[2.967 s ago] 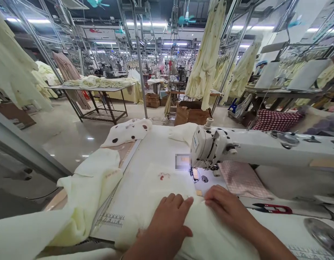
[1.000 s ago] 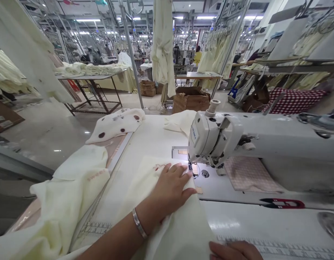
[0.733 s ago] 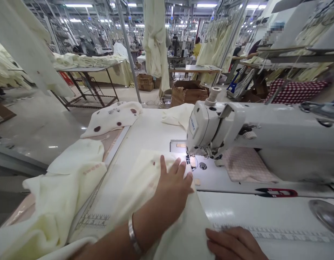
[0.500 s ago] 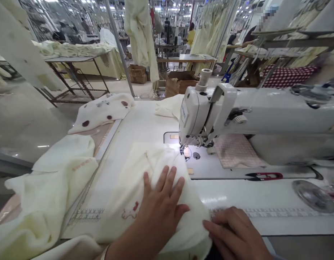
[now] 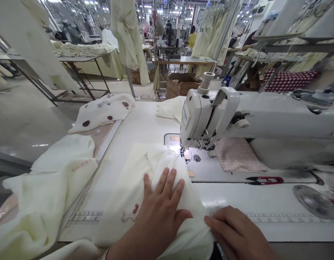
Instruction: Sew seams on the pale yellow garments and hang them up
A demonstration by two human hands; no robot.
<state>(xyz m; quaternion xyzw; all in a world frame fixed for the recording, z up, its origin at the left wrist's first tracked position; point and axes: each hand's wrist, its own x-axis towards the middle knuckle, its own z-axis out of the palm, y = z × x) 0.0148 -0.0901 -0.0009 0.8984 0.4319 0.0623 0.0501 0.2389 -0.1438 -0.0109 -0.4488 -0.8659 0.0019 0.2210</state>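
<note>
A cream garment piece (image 5: pixel 120 191) with a small stitched animal figure lies on the sewing table, its far edge under the presser foot (image 5: pixel 182 151) of a white sewing machine (image 5: pixel 199 119). My left hand (image 5: pixel 158 213) rests flat on the cloth, fingers spread, just in front of the needle area. At the cloth's right edge, my right hand (image 5: pixel 234 231) pinches the fabric between thumb and fingers. Part of that hand's grip is hidden behind its own fingers.
Red-handled thread snips (image 5: pixel 267 180) and a round metal dish (image 5: pixel 314 202) lie to the right. More cream cloth (image 5: pixel 55 187) and a spotted piece (image 5: pixel 102 112) hang over the left edge. A pink checked cloth (image 5: pixel 237 153) sits under the machine arm.
The view has tilted slightly, so the machine and table edge appear a little lower. Both hands keep nearly the same place on the cloth.
</note>
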